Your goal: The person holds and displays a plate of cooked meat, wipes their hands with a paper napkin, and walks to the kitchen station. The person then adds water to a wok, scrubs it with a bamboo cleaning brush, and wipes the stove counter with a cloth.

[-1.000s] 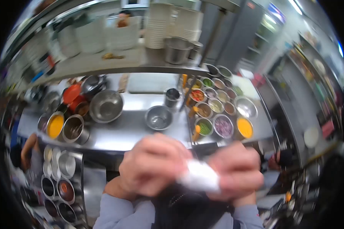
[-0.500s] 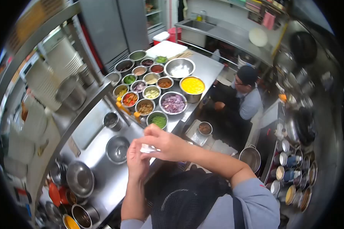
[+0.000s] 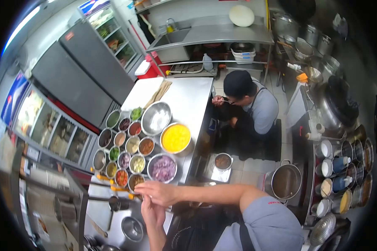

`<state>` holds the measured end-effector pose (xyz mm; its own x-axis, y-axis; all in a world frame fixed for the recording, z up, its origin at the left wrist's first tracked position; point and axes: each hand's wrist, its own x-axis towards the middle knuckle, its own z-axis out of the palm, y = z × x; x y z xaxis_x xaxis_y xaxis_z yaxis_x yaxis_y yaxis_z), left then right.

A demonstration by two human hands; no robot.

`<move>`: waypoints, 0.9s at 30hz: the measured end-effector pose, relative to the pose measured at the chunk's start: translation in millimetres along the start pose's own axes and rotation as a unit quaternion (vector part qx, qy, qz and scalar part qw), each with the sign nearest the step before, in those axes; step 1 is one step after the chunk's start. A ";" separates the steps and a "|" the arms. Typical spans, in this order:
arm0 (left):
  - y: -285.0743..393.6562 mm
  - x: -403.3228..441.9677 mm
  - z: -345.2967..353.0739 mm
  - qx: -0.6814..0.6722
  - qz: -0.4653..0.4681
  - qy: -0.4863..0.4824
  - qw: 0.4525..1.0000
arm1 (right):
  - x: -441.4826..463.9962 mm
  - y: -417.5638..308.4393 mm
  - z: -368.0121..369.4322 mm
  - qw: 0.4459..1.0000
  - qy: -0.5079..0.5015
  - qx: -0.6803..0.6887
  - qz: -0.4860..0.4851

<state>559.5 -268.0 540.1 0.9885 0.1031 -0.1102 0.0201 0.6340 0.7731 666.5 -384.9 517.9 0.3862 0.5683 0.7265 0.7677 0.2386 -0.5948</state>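
Observation:
My right hand (image 3: 161, 193) and my left hand (image 3: 153, 212) meet in front of me over the near edge of the steel counter. The right one lies across the top of the left, both with bent, closed fingers. Whatever sits between them is hidden. Just beyond the fingers is a small bowl of brown chopped food (image 3: 135, 181), partly covered. To its right stands a bowl of chopped purple onion (image 3: 162, 168). A bowl of bright yellow liquid (image 3: 176, 138) is behind that. Below the hands, a steel mixing bowl (image 3: 132, 229) rests on the counter.
Several small bowls of cut ingredients crowd the counter, with a large steel bowl (image 3: 156, 119) behind. A co-worker (image 3: 255, 100) sits low at right, one hand raised near the face. A bowl of brown food (image 3: 223, 161) and a large pot (image 3: 286, 180) stand low nearby.
My view has swung right and up, bringing in more of the sink wall and fridges. White crumpled material between my hands no longer shows clearly. The co-worker's hand has risen toward the face.

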 end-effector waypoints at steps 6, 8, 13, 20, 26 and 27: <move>-16.7 86.3 45.6 0.086 0.055 0.064 0.993 | 11.8 50.1 -85.9 0.997 0.016 0.053 -0.046; -18.8 107.1 58.2 0.088 -0.026 0.094 0.991 | 11.2 79.6 -102.9 0.998 -0.034 -0.004 -0.045; -10.9 144.6 121.4 0.204 0.027 0.065 0.976 | 71.8 158.1 -198.2 0.983 0.141 -0.085 -0.080; -7.5 102.1 46.2 0.183 0.024 0.220 0.958 | 157.9 293.8 -463.5 0.849 0.390 -0.346 0.090; -1.3 50.1 -6.1 0.188 0.033 0.361 0.913 | 169.7 405.5 -578.7 0.765 0.431 -0.423 0.225; 1.4 44.0 -10.4 0.190 0.033 0.370 0.909 | 169.6 422.6 -591.6 0.780 0.388 -0.412 0.268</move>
<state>601.4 -254.6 529.8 0.6212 0.7080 -0.3359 0.1532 0.3107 0.9381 1358.9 -653.5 593.4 0.7126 -0.3121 0.6284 0.3333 -0.6375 -0.6946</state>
